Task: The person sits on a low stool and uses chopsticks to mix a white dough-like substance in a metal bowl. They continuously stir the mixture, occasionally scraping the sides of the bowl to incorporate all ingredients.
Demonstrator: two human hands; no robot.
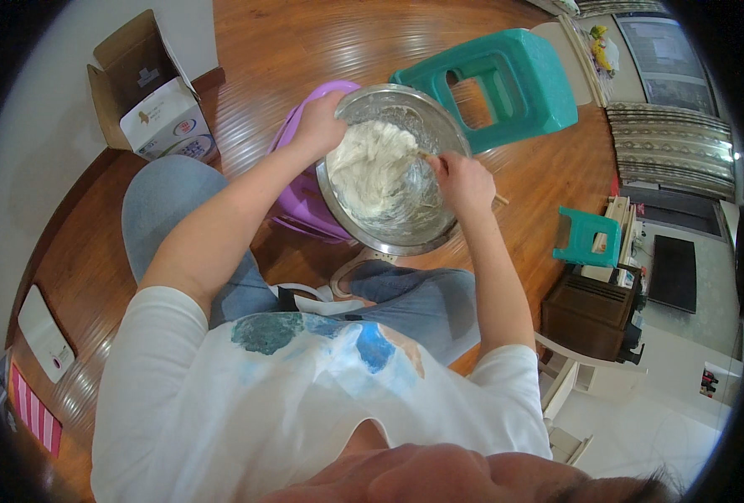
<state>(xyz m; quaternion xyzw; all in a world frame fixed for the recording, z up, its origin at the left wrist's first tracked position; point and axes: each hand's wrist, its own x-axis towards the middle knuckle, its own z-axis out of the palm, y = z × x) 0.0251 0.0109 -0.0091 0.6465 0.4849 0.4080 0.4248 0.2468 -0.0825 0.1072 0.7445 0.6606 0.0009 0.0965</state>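
A round stainless steel bowl (403,246) stands before me on a purple plastic stool (309,204), tilted in view. Pale, sticky dough (372,166) fills its left part, with smears of flour over the inner wall. My left hand (320,122) grips the bowl's rim at the upper left. Over the bowl's right side, my right hand (463,182) is closed round thin wooden sticks, likely chopsticks; one end (423,153) touches the dough and the other (501,199) pokes out beyond the hand.
A green plastic stool (535,82) lies close behind the bowl. An open cardboard box (168,122) is at the upper left by the wall. Another green stool (606,236) and a brown cabinet (582,314) are farther right. A white bathroom-type scale (45,330) lies on the floor at left.
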